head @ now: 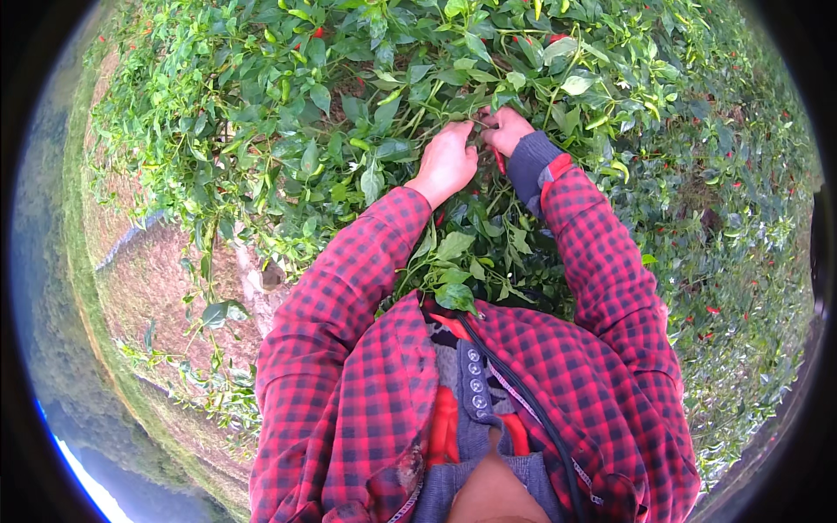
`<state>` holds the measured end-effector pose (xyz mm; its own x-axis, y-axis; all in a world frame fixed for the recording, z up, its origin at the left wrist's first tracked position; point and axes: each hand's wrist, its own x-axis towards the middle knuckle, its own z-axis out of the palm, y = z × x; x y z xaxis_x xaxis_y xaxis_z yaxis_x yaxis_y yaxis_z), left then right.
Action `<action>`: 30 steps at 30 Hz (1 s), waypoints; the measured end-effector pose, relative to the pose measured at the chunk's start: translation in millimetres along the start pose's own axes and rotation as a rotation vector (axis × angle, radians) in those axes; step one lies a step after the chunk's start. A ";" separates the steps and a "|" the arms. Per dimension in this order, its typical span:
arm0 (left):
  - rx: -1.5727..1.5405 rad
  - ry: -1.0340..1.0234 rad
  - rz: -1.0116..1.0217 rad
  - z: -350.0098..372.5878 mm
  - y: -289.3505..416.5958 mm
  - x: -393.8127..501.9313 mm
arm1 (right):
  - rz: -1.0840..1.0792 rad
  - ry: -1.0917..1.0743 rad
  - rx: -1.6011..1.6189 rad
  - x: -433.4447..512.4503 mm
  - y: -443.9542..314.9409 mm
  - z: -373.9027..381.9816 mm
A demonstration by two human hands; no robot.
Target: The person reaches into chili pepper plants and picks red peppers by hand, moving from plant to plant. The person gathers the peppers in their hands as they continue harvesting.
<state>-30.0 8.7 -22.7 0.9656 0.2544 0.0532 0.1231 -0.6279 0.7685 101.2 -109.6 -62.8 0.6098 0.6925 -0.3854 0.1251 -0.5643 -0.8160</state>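
Both hands meet among the leafy branches of a chili pepper plant. My left hand has its back towards me, with its fingertips bent at a thin green stem; whether they grip it is hidden. Close beside it, my right hand is curled, fingers pointing at the same spot. From under its palm sticks a red chili pepper, which it appears to hold. Below the hands, another red chili pepper shows near the left sleeve. Leaves hang between my forearms.
Green chili peppers and several red ones hang in the surrounding foliage. Dense plants spread on the right. Dry bare ground lies left, with a grass strip beyond. Low branches touch my plaid jacket.
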 end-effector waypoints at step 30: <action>0.097 -0.095 -0.347 2.9 -8.1 29.6 | 0.064 0.464 -0.503 -9.4 -27.3 22.4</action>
<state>-1.7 19.2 -29.2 0.8789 0.3981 -0.2626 0.4636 -0.5842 0.6661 74.6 -90.7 -46.6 0.8862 0.4500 -0.1100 0.3576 -0.8155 -0.4551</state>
